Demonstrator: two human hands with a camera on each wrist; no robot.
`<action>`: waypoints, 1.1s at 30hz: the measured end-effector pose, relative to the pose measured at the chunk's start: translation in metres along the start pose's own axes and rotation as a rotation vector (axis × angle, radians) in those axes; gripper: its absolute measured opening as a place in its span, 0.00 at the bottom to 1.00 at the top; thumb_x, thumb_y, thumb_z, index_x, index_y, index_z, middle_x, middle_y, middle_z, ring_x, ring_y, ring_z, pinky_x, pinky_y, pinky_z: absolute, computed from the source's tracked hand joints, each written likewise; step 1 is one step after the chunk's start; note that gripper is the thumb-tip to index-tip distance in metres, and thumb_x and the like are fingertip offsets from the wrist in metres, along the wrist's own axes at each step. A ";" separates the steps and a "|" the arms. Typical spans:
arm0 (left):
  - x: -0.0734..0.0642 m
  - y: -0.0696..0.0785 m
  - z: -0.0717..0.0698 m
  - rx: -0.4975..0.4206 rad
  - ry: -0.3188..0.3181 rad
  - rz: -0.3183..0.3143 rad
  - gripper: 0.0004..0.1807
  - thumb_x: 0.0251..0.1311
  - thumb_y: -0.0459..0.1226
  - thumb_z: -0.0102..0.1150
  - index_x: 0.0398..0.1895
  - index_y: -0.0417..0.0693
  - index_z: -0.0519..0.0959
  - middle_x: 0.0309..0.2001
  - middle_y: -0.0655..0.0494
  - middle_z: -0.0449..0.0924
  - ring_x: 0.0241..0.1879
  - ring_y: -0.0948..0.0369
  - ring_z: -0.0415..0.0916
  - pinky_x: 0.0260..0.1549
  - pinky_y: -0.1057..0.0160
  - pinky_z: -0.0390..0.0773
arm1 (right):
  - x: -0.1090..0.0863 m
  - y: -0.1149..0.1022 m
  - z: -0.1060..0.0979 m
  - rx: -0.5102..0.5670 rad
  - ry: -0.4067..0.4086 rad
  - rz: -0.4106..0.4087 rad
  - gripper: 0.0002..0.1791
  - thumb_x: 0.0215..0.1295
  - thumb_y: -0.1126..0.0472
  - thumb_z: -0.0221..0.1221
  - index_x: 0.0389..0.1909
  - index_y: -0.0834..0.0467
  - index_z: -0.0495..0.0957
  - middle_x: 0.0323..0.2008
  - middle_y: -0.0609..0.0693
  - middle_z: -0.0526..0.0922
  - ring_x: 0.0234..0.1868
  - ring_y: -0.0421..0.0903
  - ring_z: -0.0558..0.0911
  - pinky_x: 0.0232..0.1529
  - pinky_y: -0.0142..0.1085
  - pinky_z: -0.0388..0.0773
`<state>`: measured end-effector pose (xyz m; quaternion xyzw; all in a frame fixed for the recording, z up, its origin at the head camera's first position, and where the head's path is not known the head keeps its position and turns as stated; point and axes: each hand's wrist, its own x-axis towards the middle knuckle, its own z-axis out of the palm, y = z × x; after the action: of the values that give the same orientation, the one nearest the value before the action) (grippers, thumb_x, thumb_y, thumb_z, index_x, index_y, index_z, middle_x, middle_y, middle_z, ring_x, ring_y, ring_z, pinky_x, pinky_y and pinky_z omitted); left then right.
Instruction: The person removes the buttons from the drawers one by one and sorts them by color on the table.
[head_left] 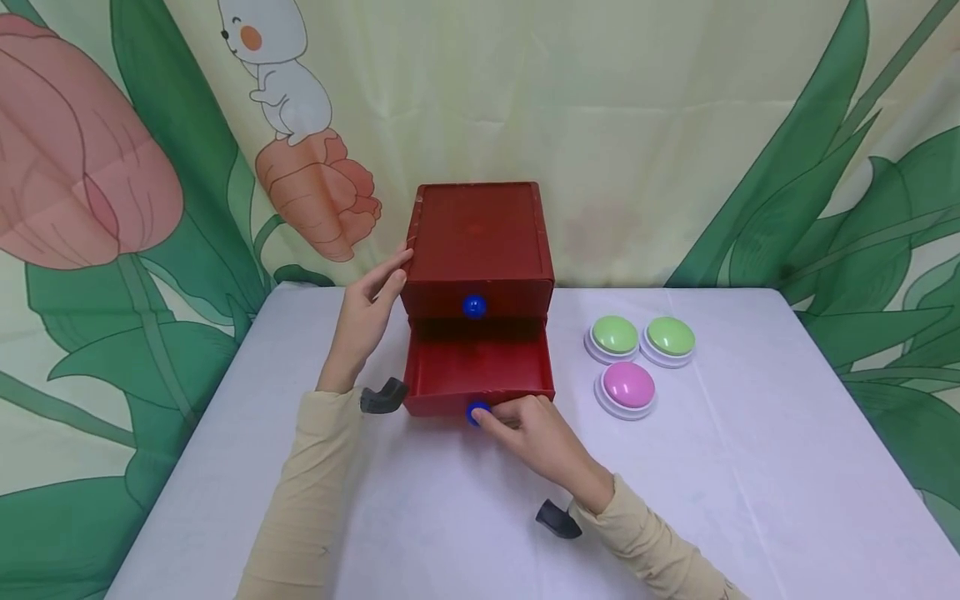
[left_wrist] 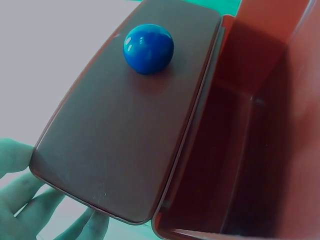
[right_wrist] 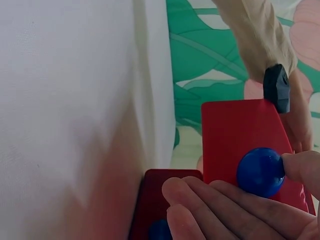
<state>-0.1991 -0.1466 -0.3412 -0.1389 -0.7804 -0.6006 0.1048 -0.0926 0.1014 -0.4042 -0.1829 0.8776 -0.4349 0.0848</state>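
A dark red two-drawer cabinet stands near the back of the table. Its lower drawer is pulled out toward me, with the bare red floor visible inside. My right hand pinches the round blue knob of that drawer between thumb and fingers. The upper drawer sits closed and carries its own blue knob. Against the cabinet's left side rests my left hand, its fingers extended along the wall and near the front edge in the left wrist view.
Right of the cabinet are two green-topped push buttons and a pink-topped push button, all on white bases. A white cloth covers the table. Behind it hangs a printed curtain.
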 end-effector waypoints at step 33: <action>0.001 0.007 -0.003 0.009 -0.030 -0.053 0.23 0.74 0.44 0.50 0.70 0.55 0.72 0.73 0.62 0.64 0.74 0.62 0.58 0.69 0.49 0.65 | 0.010 0.001 -0.003 -0.015 0.035 -0.050 0.28 0.69 0.45 0.60 0.11 0.47 0.64 0.11 0.37 0.56 0.18 0.35 0.59 0.21 0.28 0.55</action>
<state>-0.1972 -0.1474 -0.3340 -0.1269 -0.7879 -0.5975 0.0777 -0.1029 0.1003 -0.4026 -0.1977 0.8773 -0.4336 0.0570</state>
